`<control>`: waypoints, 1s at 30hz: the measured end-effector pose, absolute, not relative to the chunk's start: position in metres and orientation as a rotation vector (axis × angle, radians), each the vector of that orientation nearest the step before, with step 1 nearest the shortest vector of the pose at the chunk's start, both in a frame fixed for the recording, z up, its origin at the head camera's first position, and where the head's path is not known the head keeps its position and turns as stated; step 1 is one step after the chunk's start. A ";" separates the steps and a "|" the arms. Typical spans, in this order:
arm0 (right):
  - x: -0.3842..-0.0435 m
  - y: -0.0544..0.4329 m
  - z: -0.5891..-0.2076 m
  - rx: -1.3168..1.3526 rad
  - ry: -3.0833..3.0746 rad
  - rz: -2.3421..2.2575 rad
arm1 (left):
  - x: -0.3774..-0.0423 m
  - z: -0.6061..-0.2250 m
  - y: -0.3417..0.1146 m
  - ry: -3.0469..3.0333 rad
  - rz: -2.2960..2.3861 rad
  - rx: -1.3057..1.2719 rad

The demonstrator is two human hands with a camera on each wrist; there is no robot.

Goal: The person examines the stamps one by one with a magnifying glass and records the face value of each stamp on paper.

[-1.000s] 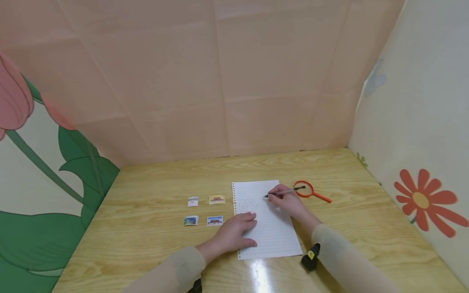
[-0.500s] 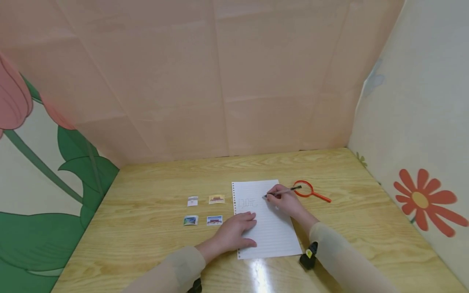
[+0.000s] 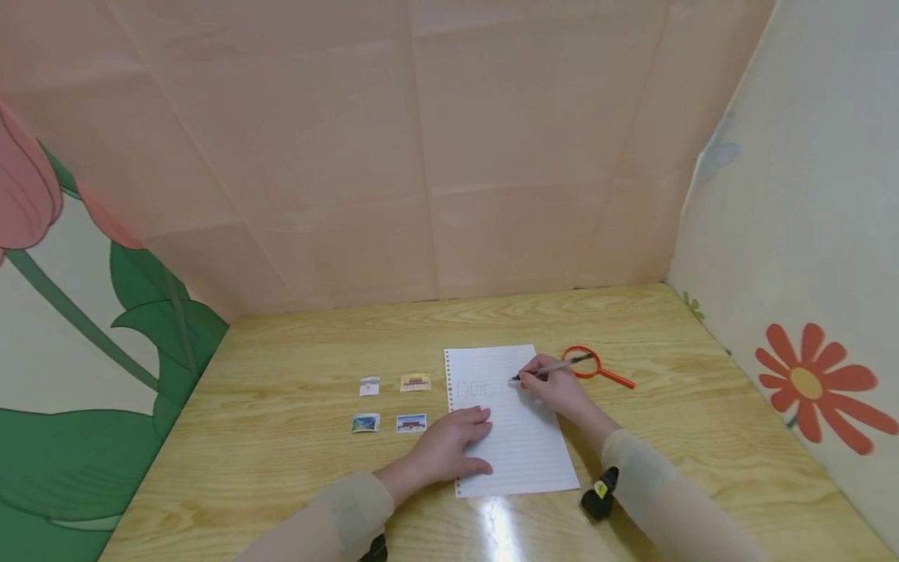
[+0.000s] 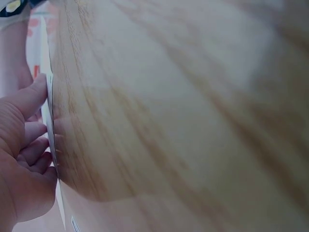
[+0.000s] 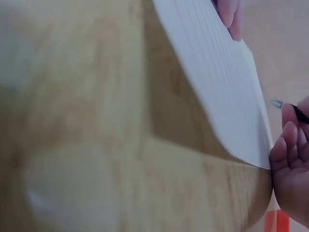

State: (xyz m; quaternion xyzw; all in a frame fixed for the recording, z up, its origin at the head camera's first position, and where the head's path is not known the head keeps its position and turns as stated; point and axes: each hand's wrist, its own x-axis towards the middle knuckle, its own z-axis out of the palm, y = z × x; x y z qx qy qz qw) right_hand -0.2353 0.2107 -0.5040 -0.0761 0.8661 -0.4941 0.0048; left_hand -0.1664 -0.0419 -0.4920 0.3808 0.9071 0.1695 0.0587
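A lined white sheet of paper [image 3: 523, 460], with punched holes down its left edge, lies on the wooden table. My left hand [image 3: 449, 445] rests flat on its lower left part with the fingers spread. My right hand [image 3: 555, 386] pinches a pen [image 3: 562, 364] with a dark grip, its point close over the upper right of the sheet. Faint handwriting [image 3: 475, 389] runs across the upper part of the page, ending in a short stroke left of the pen point. In the right wrist view the silver pen tip [image 5: 276, 103] shows clear of the paper's edge.
A red magnifying glass [image 3: 614, 378] lies right of the sheet, its lens partly behind the pen. Several small picture stamps lie to the left, among them a yellow one [image 3: 416, 382] and a blue one [image 3: 411, 423]. A pink sheet [image 3: 421, 195] hangs behind the table.
My right hand has shifted slightly right with the pen. A short new stroke now shows right of the earlier handwriting. My left hand has stayed in place on the paper.
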 end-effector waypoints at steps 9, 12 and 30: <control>-0.238 0.209 -0.503 -0.216 2.781 -1.476 | -0.167 -0.494 -0.041 2.742 0.501 1.157; -0.237 0.207 -0.502 -0.233 2.802 -1.461 | -0.167 -0.494 -0.041 2.744 0.496 1.158; -0.235 0.208 -0.504 -0.416 2.791 -1.455 | -0.168 -0.494 -0.042 2.740 0.511 1.151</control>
